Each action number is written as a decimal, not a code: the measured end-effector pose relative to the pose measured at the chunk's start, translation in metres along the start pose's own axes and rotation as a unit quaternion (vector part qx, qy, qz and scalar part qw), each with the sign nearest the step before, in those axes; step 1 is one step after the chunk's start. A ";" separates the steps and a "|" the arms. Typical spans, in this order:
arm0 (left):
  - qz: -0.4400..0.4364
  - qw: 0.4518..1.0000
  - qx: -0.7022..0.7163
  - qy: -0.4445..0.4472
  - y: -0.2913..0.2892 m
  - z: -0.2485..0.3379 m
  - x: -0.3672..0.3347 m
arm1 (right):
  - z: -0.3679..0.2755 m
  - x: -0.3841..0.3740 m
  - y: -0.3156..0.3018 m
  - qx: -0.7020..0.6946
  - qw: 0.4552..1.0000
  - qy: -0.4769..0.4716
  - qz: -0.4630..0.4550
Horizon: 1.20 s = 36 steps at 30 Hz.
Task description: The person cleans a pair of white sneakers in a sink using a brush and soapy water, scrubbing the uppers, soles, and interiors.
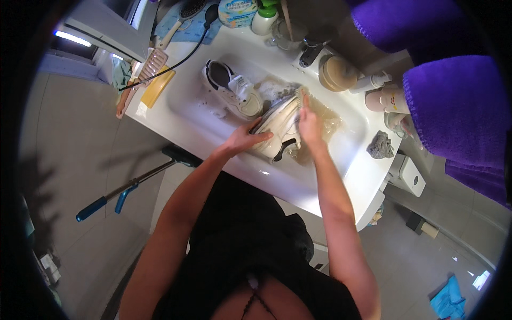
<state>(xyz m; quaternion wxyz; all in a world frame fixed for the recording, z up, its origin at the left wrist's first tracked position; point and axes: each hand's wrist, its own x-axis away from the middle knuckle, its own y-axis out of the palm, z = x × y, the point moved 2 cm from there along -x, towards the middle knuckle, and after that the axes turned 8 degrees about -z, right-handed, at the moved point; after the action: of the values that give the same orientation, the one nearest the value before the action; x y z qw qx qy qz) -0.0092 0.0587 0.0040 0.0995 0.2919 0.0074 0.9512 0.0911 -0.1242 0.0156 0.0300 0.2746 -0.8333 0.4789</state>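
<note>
A wet white sneaker (274,128) lies tilted over the basin, its sole edge toward the far side. My left hand (248,138) is closed round its near left side, thumb across the upper. My right hand (310,125) grips a small scrub brush (300,95), its pale bristles against the shoe's far end; most of the handle is hidden in my fingers. A second white sneaker (226,88) with a dark lining rests on the left in the white sink (186,98). Cloudy brownish water (333,120) with suds stands around the held shoe.
Behind the sink are a faucet (310,53), a green-topped bottle (264,21) and a round tan container (337,73). Hairbrushes (154,63) and a yellow bar (158,89) line the left rim. A grey scrunched cloth (380,145) sits at right, below purple towels (453,106).
</note>
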 end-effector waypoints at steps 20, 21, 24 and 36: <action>-0.005 0.958 0.273 -0.091 0.036 0.010 0.005 | 0.077 0.016 0.012 -0.132 0.986 0.096 0.016; 0.003 0.959 0.271 -0.085 0.042 0.012 0.007 | 0.043 0.023 -0.011 -0.196 0.970 0.144 -0.009; 0.040 0.958 0.268 -0.092 0.072 0.017 -0.003 | -0.005 0.046 -0.031 -0.052 0.998 -0.012 0.031; 0.059 0.854 0.513 -0.068 0.103 0.036 -0.039 | -0.071 0.123 -0.015 0.044 0.992 0.058 0.101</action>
<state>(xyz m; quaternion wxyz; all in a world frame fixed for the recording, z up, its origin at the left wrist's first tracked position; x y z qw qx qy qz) 0.0230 -0.0517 0.0199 -0.1209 0.3651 0.4703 0.7943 -0.0210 -0.1253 0.1043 0.0181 0.1619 -0.8316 0.5310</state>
